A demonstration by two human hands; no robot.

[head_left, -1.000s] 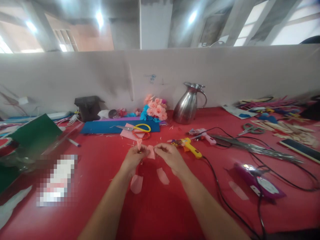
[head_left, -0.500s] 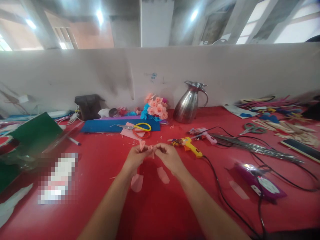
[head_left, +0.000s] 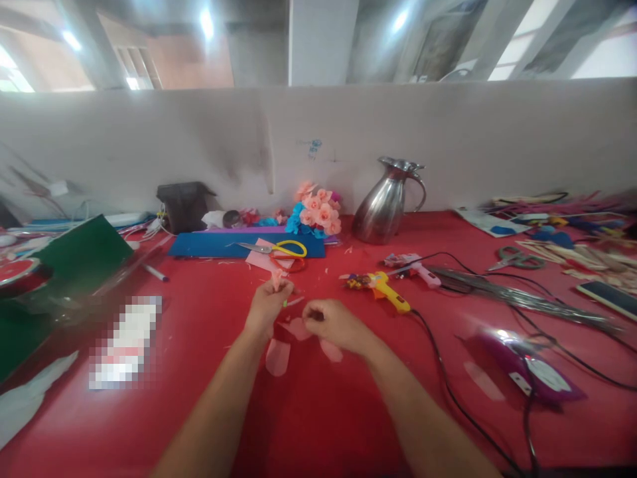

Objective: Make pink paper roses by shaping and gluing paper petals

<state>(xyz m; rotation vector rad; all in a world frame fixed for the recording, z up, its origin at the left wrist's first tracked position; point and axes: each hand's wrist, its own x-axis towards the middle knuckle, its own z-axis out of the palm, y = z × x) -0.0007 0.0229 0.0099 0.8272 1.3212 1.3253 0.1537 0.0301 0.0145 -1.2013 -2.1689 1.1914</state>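
My left hand (head_left: pixel 269 309) is closed around a small rolled piece of pink paper (head_left: pixel 277 279), which sticks up above the fingers. A thin stick with a green spot shows beside those fingers; I cannot make out what it is. My right hand (head_left: pixel 334 324) is apart from the left, its thumb and forefinger pinched at the edge of a pink paper petal (head_left: pixel 297 328). Below the hands, a pink petal (head_left: pixel 277 358) lies flat on the red table (head_left: pixel 318 425), and another petal (head_left: pixel 332 351) lies partly under my right hand.
Behind the hands are yellow-handled scissors (head_left: pixel 279 249), a blue sheet (head_left: pixel 204 245), pink and blue paper flowers (head_left: pixel 321 212) and a steel jug (head_left: pixel 383 202). To the right are a yellow glue gun (head_left: pixel 391 292), its cord, silvery strips (head_left: pixel 527 299) and a purple pouch (head_left: pixel 532 365).
My hands were together on the pink paper; they have come apart. My right hand has moved down and now pinches a petal, while the left keeps the rolled piece. The view has shifted slightly.
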